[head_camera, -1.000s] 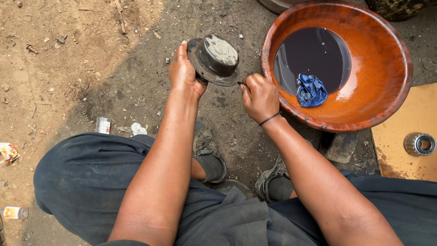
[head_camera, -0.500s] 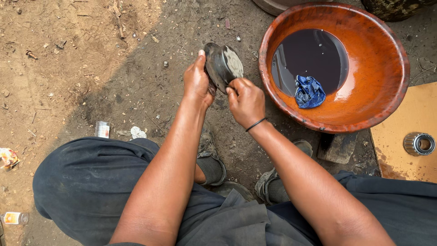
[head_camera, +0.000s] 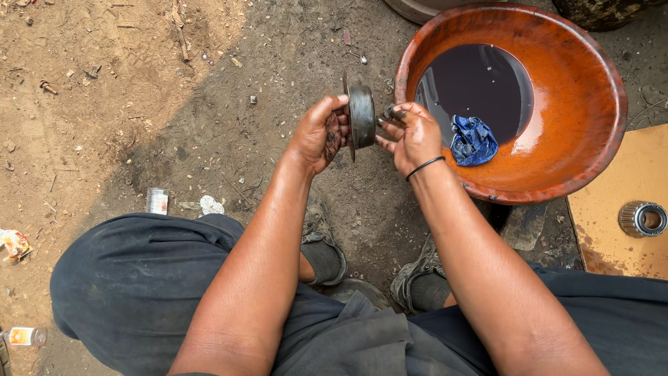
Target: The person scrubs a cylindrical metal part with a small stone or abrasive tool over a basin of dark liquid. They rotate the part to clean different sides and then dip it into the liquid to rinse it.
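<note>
A dark, greasy round metal hub [head_camera: 361, 115] with a thin flange stands on edge between both hands, above the dirt ground. My left hand [head_camera: 319, 132] grips its flange side, fingers curled around the rim. My right hand [head_camera: 410, 136], with a black band at the wrist, holds the other face with oily fingertips. Just right of the hands sits an orange basin [head_camera: 584, 90] holding dark liquid [head_camera: 473, 83] and a blue rag [head_camera: 473, 141].
A shiny metal bearing ring [head_camera: 643, 218] lies on a tan board [head_camera: 619, 181] at the right. A small jar [head_camera: 157, 200] and crumpled paper [head_camera: 211, 205] lie on the ground at left. My knees and shoes [head_camera: 417, 278] fill the bottom.
The hub lay flat in my hands a second ago; both hands have since turned it up onto its edge and shifted slightly right toward the basin.
</note>
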